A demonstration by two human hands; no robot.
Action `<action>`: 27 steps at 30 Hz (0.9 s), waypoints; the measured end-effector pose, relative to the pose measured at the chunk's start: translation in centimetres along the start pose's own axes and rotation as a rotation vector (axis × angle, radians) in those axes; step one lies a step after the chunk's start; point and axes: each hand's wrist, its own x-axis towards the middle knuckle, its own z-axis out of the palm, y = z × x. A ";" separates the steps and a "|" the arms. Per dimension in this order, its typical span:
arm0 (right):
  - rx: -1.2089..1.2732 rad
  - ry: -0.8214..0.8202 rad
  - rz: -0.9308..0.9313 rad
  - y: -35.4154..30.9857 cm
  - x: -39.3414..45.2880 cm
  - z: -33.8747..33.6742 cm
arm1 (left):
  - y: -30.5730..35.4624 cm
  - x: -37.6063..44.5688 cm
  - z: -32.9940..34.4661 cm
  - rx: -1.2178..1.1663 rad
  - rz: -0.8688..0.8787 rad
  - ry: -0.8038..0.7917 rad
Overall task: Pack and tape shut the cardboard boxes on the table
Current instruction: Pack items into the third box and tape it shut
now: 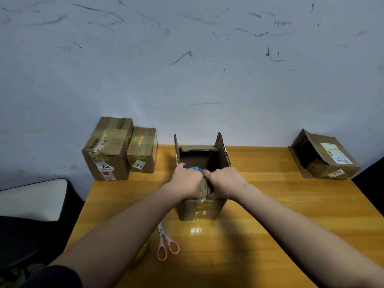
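Yellow obj (143,251) by tabletop's front-left edge mostly hidden under left forearm; can't ID it. Blue item (194,169) inside open box (200,208) only partly seen btwn hands. Open box: brown cardboard, upright at tabletop centre, side flaps standing up, shiny tape on its near face. Left hand (185,180) & right hand (223,180) both curled over near flap (204,187), gripping it. Pink scissors (166,244) lie nearer front edge. Two taped boxes (108,150) at back-left corner; another box (326,156) tipped open at back-right corner.
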 end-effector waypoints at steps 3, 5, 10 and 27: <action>0.010 0.107 0.033 -0.1 -0.6 0.6 | 0.1 -0.2 0.3 0.003 -0.044 0.014; 0.042 0.122 0.032 0.0 -1.3 1.4 | 0.3 -0.2 0.6 0.033 -0.048 0.037; 0.184 0.098 0.038 0.8 -1.8 1.7 | 0.6 0.3 1.1 0.042 -0.035 0.063; 0.074 0.150 0.050 0.0 -1.6 2.4 | -0.3 0.2 1.4 0.092 0.058 0.063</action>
